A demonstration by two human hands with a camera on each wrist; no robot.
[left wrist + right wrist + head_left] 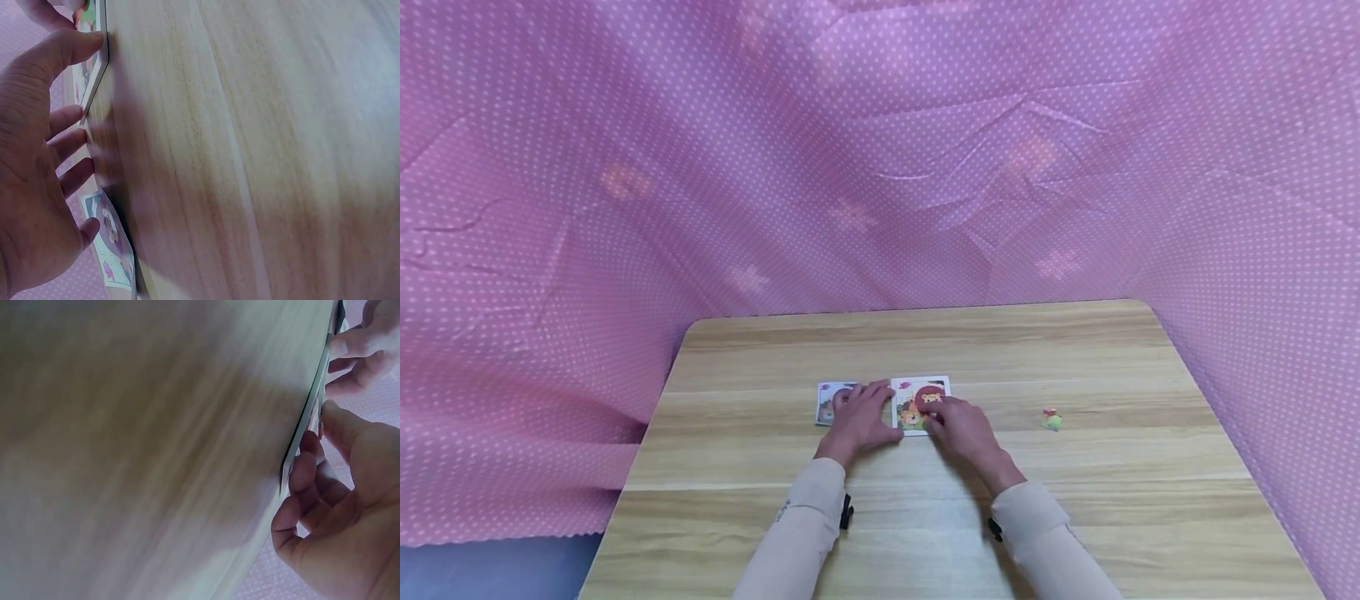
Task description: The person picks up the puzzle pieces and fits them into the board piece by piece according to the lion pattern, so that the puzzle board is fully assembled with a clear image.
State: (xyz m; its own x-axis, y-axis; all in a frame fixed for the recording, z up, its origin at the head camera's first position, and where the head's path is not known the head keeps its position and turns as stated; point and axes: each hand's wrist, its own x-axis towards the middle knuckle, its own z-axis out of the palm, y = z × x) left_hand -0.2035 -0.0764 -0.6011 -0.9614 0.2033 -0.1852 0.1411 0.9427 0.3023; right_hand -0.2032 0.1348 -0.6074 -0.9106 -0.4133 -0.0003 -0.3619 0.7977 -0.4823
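A small square picture puzzle (946, 384) with a white border lies mid-table, showing a lion and other animals. My left hand (860, 419) rests along its left side, thumb at the near left corner and fingers spread, fairly straight. Partly under that hand is a greyish picture card (825, 403), seen also in the left wrist view with its edge lifted a little. Over the puzzle's lower right, my right hand (964, 427) pinches a small reddish puzzle piece (321, 429) between thumb and forefinger. Its fingers hide most of that piece.
A loose green and red puzzle piece (1051, 419) lies to the right on the wooden table (1120, 517). Pink dotted cloth (880, 167) hangs behind the table and along both sides.
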